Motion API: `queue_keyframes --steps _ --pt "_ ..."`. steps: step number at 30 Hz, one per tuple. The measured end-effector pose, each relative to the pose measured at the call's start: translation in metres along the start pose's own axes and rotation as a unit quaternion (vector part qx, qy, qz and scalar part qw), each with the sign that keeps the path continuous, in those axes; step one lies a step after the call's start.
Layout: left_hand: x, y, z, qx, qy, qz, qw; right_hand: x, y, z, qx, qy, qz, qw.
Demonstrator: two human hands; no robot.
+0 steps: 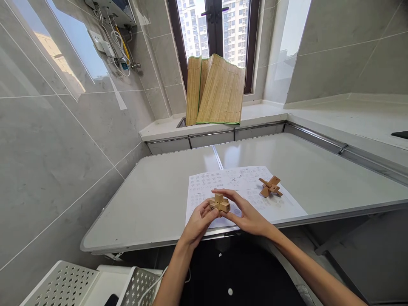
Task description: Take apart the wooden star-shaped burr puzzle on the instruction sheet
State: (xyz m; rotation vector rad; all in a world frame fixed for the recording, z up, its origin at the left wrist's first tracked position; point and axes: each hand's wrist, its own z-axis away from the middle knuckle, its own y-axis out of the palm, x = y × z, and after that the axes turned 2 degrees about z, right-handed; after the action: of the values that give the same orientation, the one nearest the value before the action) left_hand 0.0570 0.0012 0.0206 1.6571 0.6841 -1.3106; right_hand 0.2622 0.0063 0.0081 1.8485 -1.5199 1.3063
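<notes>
A light wooden interlocking block puzzle (219, 204) is held between my two hands over the near edge of the printed sheet. My left hand (199, 219) grips its left side, with the thumb on the front. My right hand (244, 212) curls round the right side, index finger across the back and top, thumb low by the front corner. One block stands up from the middle of the puzzle, and dark marks show on the block ends. To the right, a darker brown wooden puzzle (270, 187) with crossed flat pieces rests on the printed sheet (197, 193).
The sheet lies on a white folding table (143, 204) with a centre seam. Behind it, a folded bamboo mat (223, 91) leans against the window. Tiled wall (63, 148) borders the left. White perforated baskets (63, 284) stand low at left, with a cable (153, 287) beside my left forearm.
</notes>
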Motion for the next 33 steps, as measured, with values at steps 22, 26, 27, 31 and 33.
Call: queue_keyframes --steps 22,26,27,31,33 --pt "0.010 0.003 0.000 -0.028 0.051 -0.218 0.974 -0.015 -0.014 0.002 -0.016 0.022 0.070 0.997" --pt "0.008 0.004 -0.001 -0.064 0.067 -0.255 0.963 -0.012 -0.015 0.004 -0.002 0.033 0.062 0.998" --pt "0.006 0.003 -0.001 -0.061 0.077 -0.270 0.958 -0.010 -0.016 0.004 0.011 0.037 0.059 0.998" --pt "0.004 -0.001 0.000 -0.027 0.129 -0.306 0.943 -0.001 -0.022 0.004 0.070 0.046 0.035 0.996" --pt "0.004 -0.002 0.000 -0.019 0.139 -0.306 0.942 0.001 -0.023 0.004 0.088 0.057 0.020 0.994"
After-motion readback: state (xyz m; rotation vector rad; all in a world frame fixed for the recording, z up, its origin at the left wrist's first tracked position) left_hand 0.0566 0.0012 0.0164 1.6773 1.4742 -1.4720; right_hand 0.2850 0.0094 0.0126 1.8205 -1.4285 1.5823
